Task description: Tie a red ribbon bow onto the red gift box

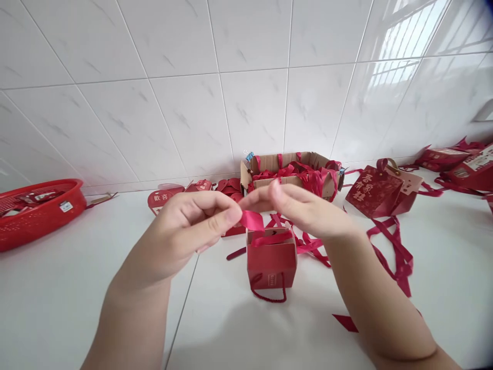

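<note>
– Grip on the left hand [185,234]: thumb and forefinger clamped on a shiny pink-red satin ribbon [253,221]. Short length sticks out past the fingertips.

– Right hand [302,208]?

– Thumb well apart from the fingers. Fingertips reach in beside the left ones, partly hidden; can't tell if they touch ribbon.

– Where's the workpiece?

– Small red card box with pale inner faces [271,262], upright on the glossy white worktop [219,303], just below the hands. Dark red twisted cord handle [269,299] hangs down its near side.

– How far along?

– Partway, my read. Box is standing, and a flat pink-red band [273,238] runs across its upper part. Can't tell if that's the same piece as the pinched one.

– What's left?

– Pinched end is loose; no knot or bow shows on this box. Plenty of ribbon unused: loose pink-red ribbon tangle [402,267] at right, more in the open brown cardboard carton [265,181] by the wall.

– Other units?

– Red box with pale lettering [365,190] near the carton, ribbon around it. Can't judge whether it's complete.
</note>
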Demonstrator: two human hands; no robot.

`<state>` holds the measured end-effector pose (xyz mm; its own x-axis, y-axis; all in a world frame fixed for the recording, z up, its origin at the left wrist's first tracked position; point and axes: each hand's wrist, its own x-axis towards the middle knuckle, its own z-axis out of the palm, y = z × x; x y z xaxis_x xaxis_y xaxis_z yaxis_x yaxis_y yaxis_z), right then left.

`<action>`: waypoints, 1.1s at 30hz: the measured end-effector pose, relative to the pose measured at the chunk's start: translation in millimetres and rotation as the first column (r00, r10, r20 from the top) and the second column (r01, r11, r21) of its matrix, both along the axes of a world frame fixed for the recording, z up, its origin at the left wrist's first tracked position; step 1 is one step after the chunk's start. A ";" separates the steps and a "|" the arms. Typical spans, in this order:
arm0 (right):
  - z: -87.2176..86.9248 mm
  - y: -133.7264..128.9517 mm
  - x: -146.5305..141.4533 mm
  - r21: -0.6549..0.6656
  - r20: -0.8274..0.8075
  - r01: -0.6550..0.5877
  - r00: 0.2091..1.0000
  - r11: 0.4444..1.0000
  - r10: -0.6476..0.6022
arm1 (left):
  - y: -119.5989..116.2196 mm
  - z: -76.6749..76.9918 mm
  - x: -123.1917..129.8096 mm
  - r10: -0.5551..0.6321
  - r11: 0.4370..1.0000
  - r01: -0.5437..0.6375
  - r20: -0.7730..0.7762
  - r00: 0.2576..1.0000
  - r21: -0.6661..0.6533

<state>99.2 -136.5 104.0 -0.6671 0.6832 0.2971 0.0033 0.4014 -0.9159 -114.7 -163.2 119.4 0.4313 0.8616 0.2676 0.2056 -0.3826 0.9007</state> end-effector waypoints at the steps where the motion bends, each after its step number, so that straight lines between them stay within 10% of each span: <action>1: -3.9 5.1 -2.1 -0.047 0.014 -0.079 0.997 0.996 0.080 | -0.3 -1.0 0.5 0.013 1.000 -0.013 -0.032 0.999 -0.002; 14: -0.6 8.7 40.1 -0.104 -0.137 -0.010 0.991 0.995 -0.004 | 7.7 11.8 -18.7 0.145 0.988 -0.140 -0.092 0.985 0.063; 19: 3.5 7.2 52.0 -0.036 0.060 0.144 0.988 0.989 -0.142 | 20.8 -0.5 -1.9 0.055 0.995 -0.083 -0.378 0.924 -0.059; 26: 5.1 2.8 72.9 0.078 0.514 0.213 0.829 0.974 -0.222 | 29.5 -12.4 5.1 0.058 0.991 -0.100 -0.388 0.920 -0.088; 33: -2.0 9.1 38.9 0.159 0.446 0.234 0.850 0.959 -0.281 | 15.6 -13.6 23.4 0.031 0.999 -0.046 -0.430 0.902 -0.023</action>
